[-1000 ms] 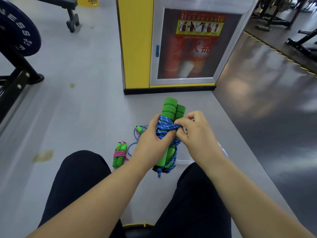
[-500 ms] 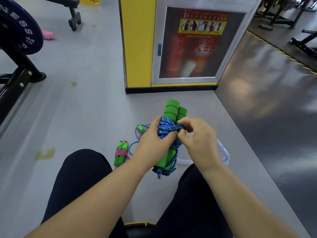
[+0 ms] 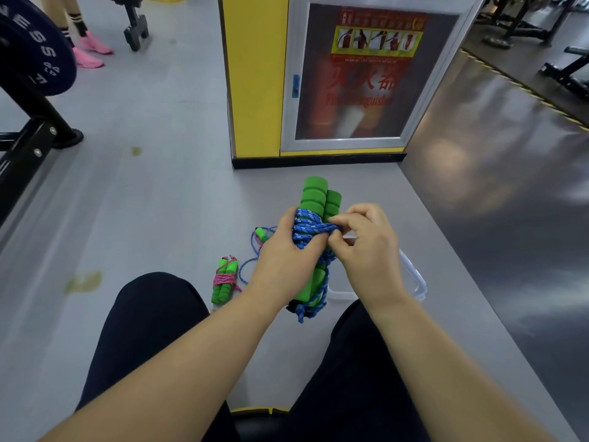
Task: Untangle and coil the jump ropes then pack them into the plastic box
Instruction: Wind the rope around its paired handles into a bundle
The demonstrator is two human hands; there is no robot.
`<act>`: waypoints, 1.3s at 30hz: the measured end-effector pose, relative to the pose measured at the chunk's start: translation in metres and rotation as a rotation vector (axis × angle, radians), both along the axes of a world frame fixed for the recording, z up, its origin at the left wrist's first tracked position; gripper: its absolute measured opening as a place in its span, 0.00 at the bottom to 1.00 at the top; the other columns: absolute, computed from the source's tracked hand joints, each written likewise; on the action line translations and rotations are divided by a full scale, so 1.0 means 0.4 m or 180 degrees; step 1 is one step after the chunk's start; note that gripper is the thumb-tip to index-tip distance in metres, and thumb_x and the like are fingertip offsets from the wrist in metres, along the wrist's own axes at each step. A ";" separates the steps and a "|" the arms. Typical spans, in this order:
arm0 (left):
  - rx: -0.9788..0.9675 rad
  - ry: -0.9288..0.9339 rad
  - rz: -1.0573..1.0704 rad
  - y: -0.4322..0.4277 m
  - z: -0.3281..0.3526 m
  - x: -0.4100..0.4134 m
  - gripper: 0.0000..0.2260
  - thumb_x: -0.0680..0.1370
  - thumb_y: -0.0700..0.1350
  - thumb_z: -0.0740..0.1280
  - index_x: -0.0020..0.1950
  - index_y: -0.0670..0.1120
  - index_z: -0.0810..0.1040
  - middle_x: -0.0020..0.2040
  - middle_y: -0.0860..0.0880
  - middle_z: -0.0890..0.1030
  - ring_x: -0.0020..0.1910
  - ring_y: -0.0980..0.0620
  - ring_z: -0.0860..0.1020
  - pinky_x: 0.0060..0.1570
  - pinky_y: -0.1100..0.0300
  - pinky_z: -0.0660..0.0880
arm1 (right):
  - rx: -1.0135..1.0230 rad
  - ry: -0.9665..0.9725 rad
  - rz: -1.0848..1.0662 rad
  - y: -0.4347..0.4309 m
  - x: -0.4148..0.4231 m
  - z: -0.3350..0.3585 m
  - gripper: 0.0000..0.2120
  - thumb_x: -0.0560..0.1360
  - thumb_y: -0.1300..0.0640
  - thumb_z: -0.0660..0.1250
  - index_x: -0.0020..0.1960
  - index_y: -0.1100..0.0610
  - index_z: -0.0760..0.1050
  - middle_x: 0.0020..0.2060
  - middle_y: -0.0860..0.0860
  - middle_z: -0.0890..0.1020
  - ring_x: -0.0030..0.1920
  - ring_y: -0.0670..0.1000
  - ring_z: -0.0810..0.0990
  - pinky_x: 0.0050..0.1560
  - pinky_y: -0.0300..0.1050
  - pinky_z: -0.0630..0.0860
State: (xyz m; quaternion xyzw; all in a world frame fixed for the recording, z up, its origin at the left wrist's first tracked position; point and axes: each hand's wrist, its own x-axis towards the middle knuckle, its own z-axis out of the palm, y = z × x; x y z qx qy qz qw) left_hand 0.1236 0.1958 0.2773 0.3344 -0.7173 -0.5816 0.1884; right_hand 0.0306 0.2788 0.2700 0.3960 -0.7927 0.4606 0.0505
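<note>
The blue jump rope (image 3: 310,229) is showing pale flecks along its cord, wound over bright green handles (image 3: 315,194); the pink jump rope (image 3: 224,278) is binding other green handles (image 3: 219,292); the floor (image 3: 143,202) is lying plain grey.

This is a gym. Left of the yellow pillar (image 3: 255,74) with its glass-fronted fire-extinguisher cabinet (image 3: 350,90), a dark blue weight plate (image 3: 35,55) sits on a black metal rack (image 3: 32,132). Black exercise-machine frames (image 3: 526,20) stand to the pillar's right.

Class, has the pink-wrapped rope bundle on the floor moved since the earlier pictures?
No. The pink-wrapped bundle lies at the same offset from the cabinet base as before; only the camera shifted slightly.
</note>
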 end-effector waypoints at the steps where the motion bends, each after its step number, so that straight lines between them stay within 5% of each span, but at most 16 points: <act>1: -0.0023 -0.0024 0.0007 0.000 -0.002 0.000 0.18 0.75 0.52 0.67 0.64 0.56 0.70 0.50 0.57 0.81 0.50 0.57 0.79 0.53 0.55 0.76 | 0.0045 0.0042 0.0015 -0.003 0.001 -0.001 0.10 0.70 0.61 0.64 0.49 0.61 0.81 0.45 0.46 0.72 0.40 0.43 0.75 0.43 0.43 0.79; 10: 0.0079 -0.0145 0.0009 0.003 -0.009 0.008 0.12 0.75 0.51 0.66 0.57 0.57 0.71 0.48 0.56 0.81 0.48 0.55 0.79 0.52 0.53 0.77 | 0.0109 0.0668 0.0131 -0.009 -0.007 -0.026 0.09 0.68 0.62 0.61 0.46 0.62 0.77 0.40 0.53 0.81 0.42 0.45 0.73 0.45 0.32 0.67; 15: 0.0215 -0.0155 -0.0069 0.004 -0.004 0.004 0.15 0.71 0.56 0.66 0.57 0.60 0.72 0.49 0.57 0.81 0.49 0.54 0.80 0.54 0.49 0.77 | -0.0201 0.0077 0.0163 0.002 0.000 -0.021 0.08 0.67 0.65 0.63 0.44 0.55 0.71 0.39 0.48 0.77 0.41 0.41 0.73 0.43 0.25 0.68; 18: 0.0395 -0.0108 -0.0108 0.002 -0.004 0.001 0.12 0.73 0.54 0.67 0.55 0.59 0.73 0.48 0.56 0.81 0.48 0.54 0.81 0.53 0.49 0.77 | -0.0264 -0.0757 0.0198 0.003 0.005 -0.009 0.16 0.69 0.66 0.65 0.42 0.46 0.65 0.40 0.45 0.79 0.43 0.40 0.77 0.43 0.28 0.71; 23: 0.0361 -0.0236 -0.0281 -0.003 -0.017 0.017 0.15 0.75 0.49 0.67 0.62 0.56 0.72 0.50 0.58 0.81 0.50 0.59 0.79 0.51 0.61 0.75 | 0.0304 -0.1640 0.0567 0.018 -0.033 0.015 0.15 0.70 0.69 0.65 0.42 0.50 0.64 0.41 0.51 0.83 0.38 0.46 0.77 0.38 0.30 0.73; 31: -0.0024 -0.0391 -0.0437 -0.025 -0.010 0.003 0.21 0.74 0.51 0.66 0.67 0.56 0.69 0.53 0.55 0.81 0.53 0.53 0.79 0.56 0.49 0.75 | 0.0786 -0.0694 0.0744 0.013 -0.049 0.059 0.17 0.68 0.67 0.66 0.41 0.48 0.63 0.37 0.48 0.79 0.35 0.48 0.77 0.38 0.42 0.76; 35: 0.0039 -0.0408 -0.0534 -0.027 -0.011 0.003 0.24 0.72 0.53 0.67 0.67 0.56 0.69 0.54 0.55 0.81 0.54 0.52 0.79 0.57 0.49 0.75 | 0.1085 -0.1039 0.1177 0.013 -0.077 0.071 0.16 0.69 0.69 0.63 0.41 0.50 0.62 0.37 0.49 0.79 0.30 0.43 0.67 0.34 0.38 0.68; 39: 0.0195 -0.0345 -0.0500 -0.019 -0.018 0.003 0.17 0.73 0.49 0.67 0.62 0.57 0.72 0.51 0.56 0.81 0.51 0.54 0.80 0.57 0.49 0.75 | 0.1211 -0.1750 0.1568 0.018 -0.110 0.067 0.13 0.72 0.71 0.62 0.44 0.53 0.66 0.38 0.48 0.78 0.41 0.51 0.71 0.46 0.50 0.72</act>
